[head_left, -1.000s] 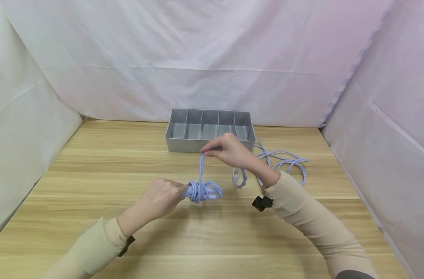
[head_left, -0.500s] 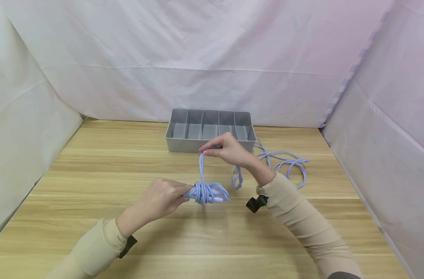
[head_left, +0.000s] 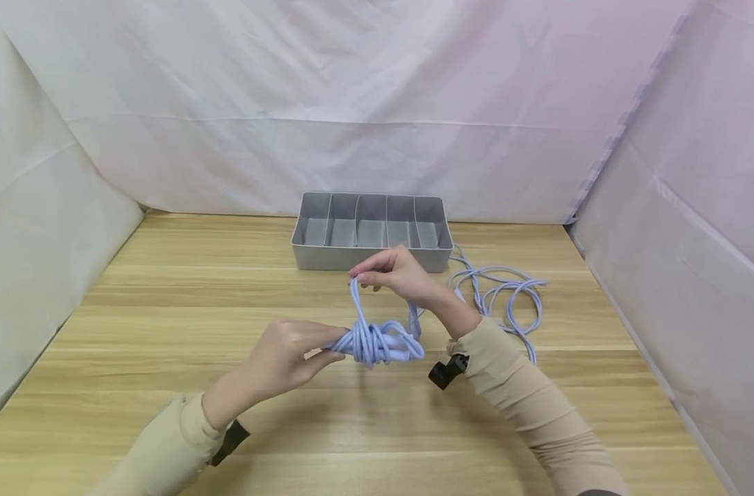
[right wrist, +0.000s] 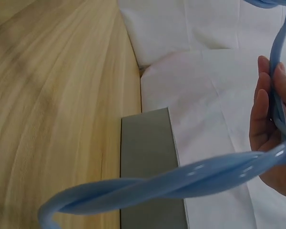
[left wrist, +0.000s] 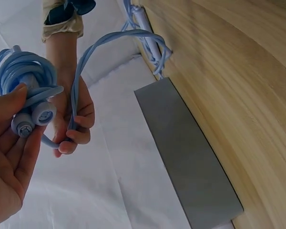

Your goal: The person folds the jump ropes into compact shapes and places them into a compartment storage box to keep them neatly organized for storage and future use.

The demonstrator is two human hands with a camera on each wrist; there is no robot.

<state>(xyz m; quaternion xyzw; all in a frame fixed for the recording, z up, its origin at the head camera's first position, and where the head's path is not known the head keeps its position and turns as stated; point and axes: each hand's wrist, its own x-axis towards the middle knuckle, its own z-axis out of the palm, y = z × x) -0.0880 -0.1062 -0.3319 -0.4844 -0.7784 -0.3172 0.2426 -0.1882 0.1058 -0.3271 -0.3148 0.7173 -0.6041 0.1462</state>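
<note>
A pale blue cable is wound into a coiled bundle (head_left: 377,342) held above the wooden table (head_left: 166,303). My left hand (head_left: 292,358) pinches the bundle's left end; in the left wrist view the bundle (left wrist: 26,90) lies against the fingers of my left hand (left wrist: 9,148). My right hand (head_left: 392,272) holds a doubled strand (head_left: 356,303) that rises from the bundle, and its fingers (right wrist: 271,124) curl round the strand (right wrist: 181,183) in the right wrist view. The cable's loose part (head_left: 507,296) trails on the table to the right.
A grey tray (head_left: 370,258) with several compartments stands at the table's back middle, just behind my right hand. White cloth walls (head_left: 377,103) close in the back and both sides.
My right hand has come down and toward me with the strand, wrapping it round the bundle. The bundle has grown fuller and shifted a little to the right. The left hand keeps its grip.
</note>
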